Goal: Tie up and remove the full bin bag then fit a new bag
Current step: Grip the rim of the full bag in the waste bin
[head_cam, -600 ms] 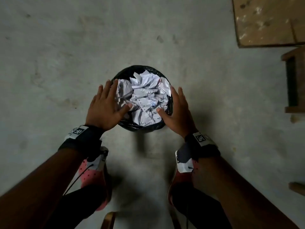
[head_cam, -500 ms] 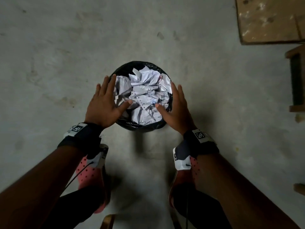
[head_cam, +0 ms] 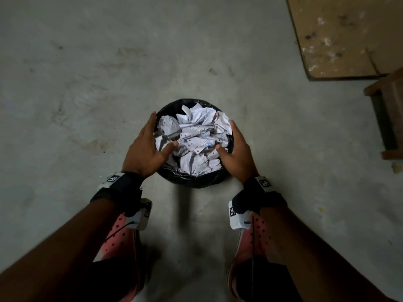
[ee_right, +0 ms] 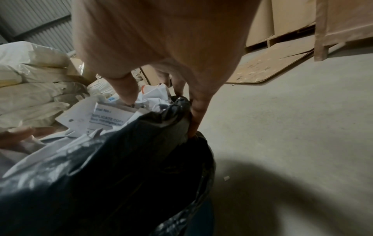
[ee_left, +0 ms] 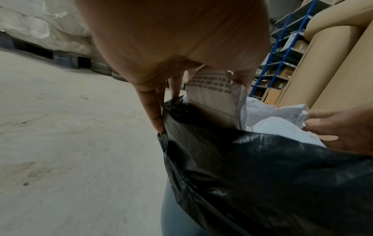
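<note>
A small round bin lined with a black bag [head_cam: 192, 182] stands on the concrete floor between my feet, heaped with crumpled white paper [head_cam: 192, 136]. My left hand [head_cam: 150, 140] lies along the bin's left rim, fingers straight and together, thumb over the paper. My right hand [head_cam: 236, 149] mirrors it on the right rim. In the left wrist view the fingers [ee_left: 153, 110] touch the outside of the bag's edge [ee_left: 262, 167]. In the right wrist view the fingers [ee_right: 196, 110] touch the bag's rim [ee_right: 121, 175] and the thumb rests on paper [ee_right: 109, 115]. Neither hand grips the plastic.
A flat cardboard sheet [head_cam: 340, 35] lies on the floor at far right, with a wooden frame [head_cam: 388, 118] beside it. My pink shoes [head_cam: 118, 240] stand just behind the bin. Blue shelving [ee_left: 282, 47], big cardboard rolls [ee_left: 333, 63] and stacked sacks [ee_right: 30, 87] surround the area.
Both hands have drawn their splayed fingers together and settled lower onto the sides of the bin's rim. The bin and paper have not moved.
</note>
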### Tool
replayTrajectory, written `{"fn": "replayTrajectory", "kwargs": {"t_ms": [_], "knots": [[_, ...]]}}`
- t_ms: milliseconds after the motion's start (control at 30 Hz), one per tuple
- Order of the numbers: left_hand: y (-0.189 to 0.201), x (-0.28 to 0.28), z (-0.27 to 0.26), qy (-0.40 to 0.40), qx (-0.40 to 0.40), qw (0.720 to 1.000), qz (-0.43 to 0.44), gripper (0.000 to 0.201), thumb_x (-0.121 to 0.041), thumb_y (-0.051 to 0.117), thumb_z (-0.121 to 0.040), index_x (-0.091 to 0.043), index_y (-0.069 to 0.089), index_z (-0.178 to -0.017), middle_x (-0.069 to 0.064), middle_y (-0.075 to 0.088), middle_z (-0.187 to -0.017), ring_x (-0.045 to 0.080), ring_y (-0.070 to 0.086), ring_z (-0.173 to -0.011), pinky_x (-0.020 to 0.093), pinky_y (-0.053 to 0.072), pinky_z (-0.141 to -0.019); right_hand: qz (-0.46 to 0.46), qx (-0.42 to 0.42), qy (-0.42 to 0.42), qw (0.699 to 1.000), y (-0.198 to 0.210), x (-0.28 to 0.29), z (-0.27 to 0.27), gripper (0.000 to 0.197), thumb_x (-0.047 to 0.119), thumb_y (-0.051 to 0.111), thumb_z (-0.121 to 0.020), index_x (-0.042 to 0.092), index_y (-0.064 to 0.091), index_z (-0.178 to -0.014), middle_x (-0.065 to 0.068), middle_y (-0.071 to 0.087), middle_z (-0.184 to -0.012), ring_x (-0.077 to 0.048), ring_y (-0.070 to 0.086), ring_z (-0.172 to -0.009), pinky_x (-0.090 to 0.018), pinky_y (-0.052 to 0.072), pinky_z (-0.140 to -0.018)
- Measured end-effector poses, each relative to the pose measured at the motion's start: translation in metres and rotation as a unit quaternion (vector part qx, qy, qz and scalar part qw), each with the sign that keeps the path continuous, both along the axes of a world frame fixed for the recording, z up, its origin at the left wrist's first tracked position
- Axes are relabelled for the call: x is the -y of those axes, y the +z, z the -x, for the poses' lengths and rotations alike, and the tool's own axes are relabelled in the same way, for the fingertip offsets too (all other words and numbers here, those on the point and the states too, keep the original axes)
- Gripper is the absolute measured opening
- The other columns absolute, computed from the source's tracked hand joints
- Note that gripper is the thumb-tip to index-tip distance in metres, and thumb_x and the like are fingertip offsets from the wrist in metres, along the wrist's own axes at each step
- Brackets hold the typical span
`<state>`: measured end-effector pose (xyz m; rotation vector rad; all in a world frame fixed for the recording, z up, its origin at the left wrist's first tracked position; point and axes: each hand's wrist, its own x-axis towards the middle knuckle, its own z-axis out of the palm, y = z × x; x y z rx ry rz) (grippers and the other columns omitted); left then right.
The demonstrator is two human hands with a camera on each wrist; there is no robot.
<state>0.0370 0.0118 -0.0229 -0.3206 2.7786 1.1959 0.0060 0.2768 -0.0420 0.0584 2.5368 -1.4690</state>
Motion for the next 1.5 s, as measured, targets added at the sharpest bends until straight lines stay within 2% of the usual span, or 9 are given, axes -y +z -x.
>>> {"fn": "replayTrajectory", "kwargs": {"t_ms": [233,433,600,767,1000,1133,1267,1400,1500], "knots": [[0.023,-0.019,-0.053,-0.018,0.028,0.999,-0.007,0.1,-0.056,0.07,-0.088,-0.029,0.011,-0.164,0.001,0.033,-0.165,0.019,0.05,-0.141,0.036,0.041,-0.109,-0.013,0.045,-0.002,0.999,0.026,-0.012,-0.057,0.081,0.013,0.067,-0.093,0.023,0.024,-0.161,0.0,0.039,-0.162,-0.016,0.041,-0.146,-0.035,0.035,-0.121],[0.01,-0.015,-0.075,-0.011,0.045,0.999,-0.002,0.103,-0.068,0.068,-0.083,-0.034,0.012,-0.163,-0.001,0.034,-0.164,0.019,0.049,-0.141,0.04,0.042,-0.109,-0.008,0.052,-0.023,0.998,-0.002,-0.021,-0.077,0.085,0.009,0.053,-0.085,0.03,0.023,-0.161,0.002,0.037,-0.164,-0.016,0.04,-0.148,-0.04,0.036,-0.121],[-0.003,0.0,-0.08,0.028,0.085,0.994,-0.069,0.099,-0.086,0.055,-0.079,-0.044,0.016,-0.16,-0.005,0.042,-0.161,0.017,0.05,-0.14,0.042,0.041,-0.115,0.048,0.104,-0.1,0.988,-0.021,-0.015,-0.078,0.077,0.029,0.044,-0.085,0.036,0.025,-0.16,0.003,0.036,-0.164,-0.015,0.038,-0.147,-0.039,0.032,-0.122],[-0.02,0.011,-0.075,0.072,0.134,0.975,-0.162,0.091,-0.096,0.032,-0.077,-0.048,0.033,-0.154,-0.006,0.051,-0.154,0.021,0.054,-0.137,0.051,0.038,-0.119,0.137,0.178,-0.154,0.962,-0.051,-0.013,-0.072,0.065,0.075,0.039,-0.091,0.035,0.06,-0.138,0.009,0.064,-0.14,-0.014,0.057,-0.133,-0.047,0.04,-0.118],[-0.027,0.012,-0.063,0.09,0.171,0.947,-0.256,0.07,-0.092,0.033,-0.084,-0.054,0.051,-0.14,-0.017,0.061,-0.142,0.012,0.059,-0.131,0.052,0.042,-0.114,0.18,0.289,-0.22,0.914,-0.093,-0.025,-0.06,0.101,0.108,0.039,-0.053,0.037,0.077,-0.113,0.003,0.078,-0.115,-0.023,0.071,-0.114,-0.048,0.048,-0.111],[-0.031,0.011,-0.057,0.116,0.193,0.933,-0.279,0.084,-0.09,0.047,-0.081,-0.043,0.043,-0.15,-0.013,0.058,-0.145,0.01,0.059,-0.128,0.046,0.043,-0.115,0.288,0.313,-0.192,0.884,-0.074,-0.018,-0.06,0.093,0.092,0.047,-0.075,0.023,0.067,-0.134,-0.008,0.068,-0.136,-0.029,0.063,-0.128,-0.049,0.042,-0.116],[-0.028,0.01,-0.054,0.177,0.17,0.922,-0.299,0.07,-0.063,0.056,-0.096,-0.03,0.039,-0.155,-0.014,0.069,-0.115,0.004,0.068,-0.103,0.039,0.053,-0.098,0.327,0.294,-0.26,0.86,-0.081,-0.024,-0.058,0.06,0.06,0.043,-0.098,0.012,0.076,-0.112,-0.017,0.074,-0.12,-0.033,0.069,-0.116,-0.051,0.049,-0.108],[-0.033,0.017,-0.052,0.203,0.155,0.918,-0.305,0.063,-0.056,0.061,-0.096,-0.025,0.049,-0.149,-0.005,0.073,-0.115,0.011,0.071,-0.101,0.042,0.057,-0.095,0.129,0.232,-0.243,0.933,-0.082,-0.034,-0.052,0.024,0.031,0.053,-0.095,0.021,0.068,-0.08,-0.007,0.07,-0.093,-0.02,0.064,-0.087,-0.046,0.056,-0.091],[-0.036,0.017,-0.051,0.188,0.133,0.93,-0.285,0.061,-0.047,0.069,-0.095,-0.018,0.054,-0.146,0.007,0.077,-0.105,0.022,0.075,-0.098,0.044,0.058,-0.095,0.054,0.125,-0.234,0.963,-0.085,-0.035,-0.049,0.026,0.017,0.059,-0.091,0.001,0.063,-0.071,-0.004,0.061,-0.071,-0.013,0.052,-0.071,-0.038,0.048,-0.07]]}}
